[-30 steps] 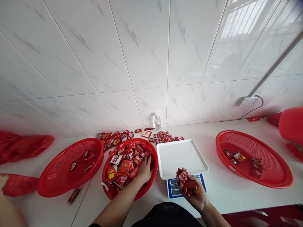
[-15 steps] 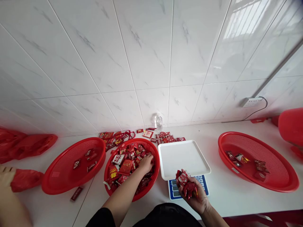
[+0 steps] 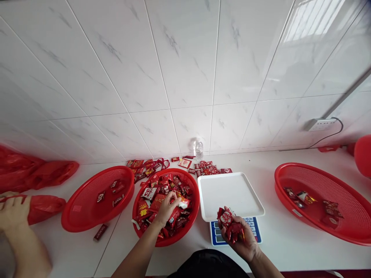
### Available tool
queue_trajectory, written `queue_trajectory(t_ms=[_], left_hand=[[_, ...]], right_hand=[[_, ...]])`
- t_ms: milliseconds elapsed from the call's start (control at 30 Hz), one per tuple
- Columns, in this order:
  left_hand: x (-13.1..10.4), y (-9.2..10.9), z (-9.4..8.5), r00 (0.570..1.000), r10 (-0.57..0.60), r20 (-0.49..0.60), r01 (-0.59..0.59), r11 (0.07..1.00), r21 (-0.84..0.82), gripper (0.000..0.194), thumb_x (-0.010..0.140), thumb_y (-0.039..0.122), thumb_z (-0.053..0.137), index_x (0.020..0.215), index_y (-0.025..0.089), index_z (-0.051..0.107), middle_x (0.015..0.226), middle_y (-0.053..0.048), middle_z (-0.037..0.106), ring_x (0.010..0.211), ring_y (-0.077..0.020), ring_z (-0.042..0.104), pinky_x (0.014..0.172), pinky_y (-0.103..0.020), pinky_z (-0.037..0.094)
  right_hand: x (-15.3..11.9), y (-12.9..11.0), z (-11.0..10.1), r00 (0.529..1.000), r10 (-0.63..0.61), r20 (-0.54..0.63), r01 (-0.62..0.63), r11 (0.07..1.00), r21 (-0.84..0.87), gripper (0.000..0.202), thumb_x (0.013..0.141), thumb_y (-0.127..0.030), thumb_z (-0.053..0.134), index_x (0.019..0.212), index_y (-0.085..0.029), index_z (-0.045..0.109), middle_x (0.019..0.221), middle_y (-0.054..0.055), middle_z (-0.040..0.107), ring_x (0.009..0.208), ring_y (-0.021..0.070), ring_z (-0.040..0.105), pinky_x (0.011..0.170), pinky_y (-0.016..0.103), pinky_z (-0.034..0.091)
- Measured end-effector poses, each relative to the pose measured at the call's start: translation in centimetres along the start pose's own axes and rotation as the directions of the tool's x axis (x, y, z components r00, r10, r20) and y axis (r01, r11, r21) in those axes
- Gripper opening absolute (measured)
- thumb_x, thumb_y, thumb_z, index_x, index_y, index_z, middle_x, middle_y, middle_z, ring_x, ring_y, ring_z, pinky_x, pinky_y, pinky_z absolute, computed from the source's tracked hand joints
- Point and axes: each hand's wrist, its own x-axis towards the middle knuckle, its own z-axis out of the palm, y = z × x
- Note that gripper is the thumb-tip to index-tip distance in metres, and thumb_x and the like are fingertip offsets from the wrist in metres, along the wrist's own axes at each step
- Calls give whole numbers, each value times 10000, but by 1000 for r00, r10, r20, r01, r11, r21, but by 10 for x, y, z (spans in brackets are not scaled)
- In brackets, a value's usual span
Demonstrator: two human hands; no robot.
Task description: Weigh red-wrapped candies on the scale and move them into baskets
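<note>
Over the middle red basket, my left hand has its fingers pinched on a red-and-white wrapped candy. Below it lies a heap of mostly red wrapped sweets. My right hand, palm up, cups a bunch of red wrapped candies. That hand is in front of the digital scale, covering part of its keypad. The scale's white tray lies just beyond my right hand and bears nothing.
Red baskets with a few sweets stand at left and right. Loose candies and a clear bottle lie near the tiled wall. At far left, another person's hands touch a red bag.
My left hand has risen from the basket's right side toward its middle, now with a candy at its fingertips. My right hand still holds its bunch. The view has shifted slightly.
</note>
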Motion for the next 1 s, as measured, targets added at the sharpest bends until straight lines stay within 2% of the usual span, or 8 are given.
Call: queue_trajectory(t_ms=[100,167,233,333,500,667,867,1000], left_hand=[[-1,-1,1,997,-39,-62,41,999,18,216,759,422,527,749,222,444,716,37,481,678,-136,498,644,-242,425],[1,-5,5,994,-57,-90,62,997,53,223,732,397,563,849,222,492,857,-5,546,809,-165,548,690,-252,446],[2,-12,10,991,-90,-96,98,992,75,317,719,353,574,1002,223,512,1037,-63,562,986,-209,551,731,-265,461],[3,-20,15,989,-130,-75,136,987,87,388,733,311,541,1109,225,507,1116,-100,570,1098,-247,529,732,-284,482],[7,-22,19,995,-48,-86,61,986,155,259,752,308,508,989,225,569,1036,-60,619,1012,-223,578,783,-309,476],[11,-20,21,996,-62,-62,74,975,209,233,771,332,489,955,223,581,893,-43,635,940,-220,598,774,-319,471],[14,-15,20,998,-56,10,53,985,165,320,746,241,476,1045,226,589,1087,-48,634,1044,-201,574,858,-307,461],[15,-14,18,993,-100,57,91,984,154,415,713,168,451,1102,236,580,1131,-38,628,814,-166,626,717,-283,492]], right_hand=[[1,1,2,1000,7,-1,-7,999,-32,405,709,-170,656,1091,-297,609,1020,29,651,868,179,627,688,309,499],[1,2,3,1000,11,-2,-11,1000,-27,403,710,-172,652,1092,-293,610,1020,34,651,869,185,626,679,313,500],[-1,1,3,1000,15,-6,-15,1000,-9,399,716,-172,645,1095,-290,609,1018,37,651,872,186,625,676,312,501],[-4,-1,2,1000,8,-10,-8,1000,5,394,725,-171,640,1099,-292,608,1010,32,651,881,177,621,697,303,499],[-10,-3,-2,1000,-8,1,8,1000,-10,408,707,-181,665,1097,-286,612,1047,34,636,924,185,612,710,291,494],[-11,-1,-2,1000,-6,-1,6,1000,-14,395,705,-186,671,1080,-298,620,1067,27,635,923,182,613,709,288,490],[-10,-2,0,1000,-7,-17,7,999,36,389,726,-167,644,1088,-307,611,1088,30,626,911,182,616,700,298,496],[-9,-1,-4,1000,0,0,0,999,48,434,718,-163,652,1126,-294,590,1060,36,630,930,193,611,703,298,497]])
